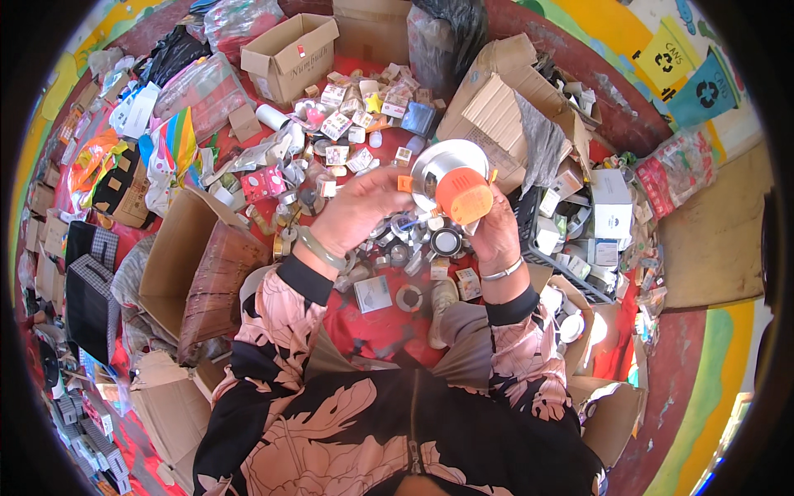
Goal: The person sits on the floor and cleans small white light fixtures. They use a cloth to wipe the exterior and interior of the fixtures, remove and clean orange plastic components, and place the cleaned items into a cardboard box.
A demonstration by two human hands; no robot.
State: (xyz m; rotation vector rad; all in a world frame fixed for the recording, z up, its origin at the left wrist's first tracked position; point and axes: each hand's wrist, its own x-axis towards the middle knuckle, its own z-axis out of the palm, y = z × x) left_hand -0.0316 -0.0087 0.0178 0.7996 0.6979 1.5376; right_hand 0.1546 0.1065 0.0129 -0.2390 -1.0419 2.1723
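Observation:
Between my hands is a recessed downlight [451,157], or a round silver fitting much like one, with small orange tabs at its sides and an orange disc [465,197] on its lower right. Fingers of my left hand [361,207] pinch its left side by an orange tab. My right hand [496,236] is curled round its lower right side, with some fingers hidden behind the disc. Just below the fitting, a black-rimmed round part [446,241] lies among small round metal and clear pieces on the red floor.
Small boxes [337,124] and loose parts are heaped ahead. An open carton [289,58] stands behind them, a torn carton [504,107] at far right. To my right is a black crate [571,264] of white boxes; to my left, another open carton [194,264].

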